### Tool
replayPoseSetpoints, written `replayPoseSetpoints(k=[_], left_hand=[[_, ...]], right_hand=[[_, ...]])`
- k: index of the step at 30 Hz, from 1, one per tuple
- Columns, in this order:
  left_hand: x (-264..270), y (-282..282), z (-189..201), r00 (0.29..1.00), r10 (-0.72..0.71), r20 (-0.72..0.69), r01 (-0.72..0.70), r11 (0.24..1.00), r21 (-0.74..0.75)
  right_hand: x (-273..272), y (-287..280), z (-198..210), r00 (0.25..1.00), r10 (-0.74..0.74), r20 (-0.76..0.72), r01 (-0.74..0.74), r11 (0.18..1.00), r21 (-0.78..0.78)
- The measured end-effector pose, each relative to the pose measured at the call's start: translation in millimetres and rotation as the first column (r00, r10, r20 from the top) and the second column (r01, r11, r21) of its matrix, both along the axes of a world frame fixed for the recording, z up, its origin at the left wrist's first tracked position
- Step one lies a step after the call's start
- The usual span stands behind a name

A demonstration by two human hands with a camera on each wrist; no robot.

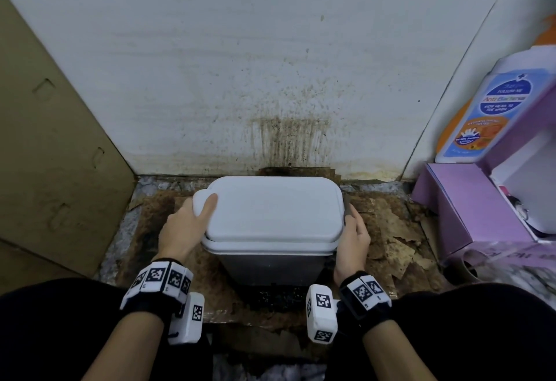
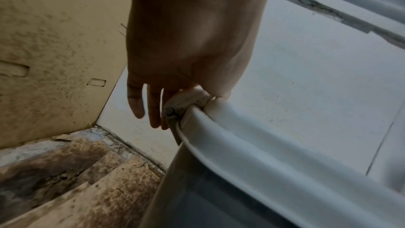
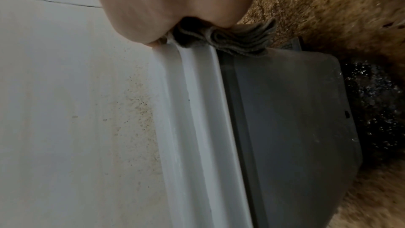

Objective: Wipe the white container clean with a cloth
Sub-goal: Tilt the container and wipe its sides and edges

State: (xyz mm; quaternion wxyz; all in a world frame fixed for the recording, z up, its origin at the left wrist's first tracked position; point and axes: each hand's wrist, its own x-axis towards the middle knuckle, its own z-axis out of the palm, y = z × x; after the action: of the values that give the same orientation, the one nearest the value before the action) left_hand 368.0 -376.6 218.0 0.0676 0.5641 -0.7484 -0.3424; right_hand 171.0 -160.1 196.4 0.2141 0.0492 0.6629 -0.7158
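Reaches forward with both forearms. Braces left hand [image 1: 183,227] at 9 o'clock of the white container [image 1: 270,215], thumb flat on top, fingers hanging straight (loose, side by side). Presses cloth [image 3: 238,39] at 3 o'clock with right hand [image 1: 355,239], fingers seemingly curled round it.

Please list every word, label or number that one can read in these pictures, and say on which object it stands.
"FOLLOW ME": blue label of the bottle.
"Anti-Bacterial": same label, ending blurred.
"KIDS HEAD TO TOE WASH": same label.
Orange badge below: too blurred.
Letters low on the purple box: cut off, unreadable.
Markers on the wrist bands: code patterns, no words.
No text on the white container or the cloth.
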Motion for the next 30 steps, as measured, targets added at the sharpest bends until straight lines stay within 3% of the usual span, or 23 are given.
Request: replayPoseSetpoints(k=[5, 11, 17, 22, 26, 30], left_hand=[[-2, 4, 10, 0.997, -0.015, 0.073, 0.007, 0.994, 0.113], [-27, 33, 29, 0.995, -0.098, -0.008, 0.093, 0.966, -0.239], [-58, 65, 40, 0.911, -0.399, -0.1, 0.351, 0.881, -0.317], [-74, 66, 50, 0.852, -0.458, -0.255, 0.371, 0.87, -0.324], [-70, 55, 51, 0.839, -0.516, -0.171, 0.42, 0.815, -0.399], [-51, 36, 49, 0.857, -0.506, -0.099, 0.421, 0.799, -0.429]], right_hand=[[0, -2, 3, 0.999, -0.03, 0.011, 0.03, 0.999, -0.014], [10, -14, 7, 1.0, -0.012, -0.008, 0.011, 0.997, -0.072], [29, -32, 19, 0.997, 0.034, -0.072, -0.043, 0.992, -0.121], [46, -49, 29, 0.986, 0.129, -0.102, -0.145, 0.975, -0.167], [57, -63, 36, 0.974, 0.21, -0.08, -0.223, 0.952, -0.209], [59, -75, 39, 0.953, 0.299, 0.04, -0.268, 0.901, -0.34]])
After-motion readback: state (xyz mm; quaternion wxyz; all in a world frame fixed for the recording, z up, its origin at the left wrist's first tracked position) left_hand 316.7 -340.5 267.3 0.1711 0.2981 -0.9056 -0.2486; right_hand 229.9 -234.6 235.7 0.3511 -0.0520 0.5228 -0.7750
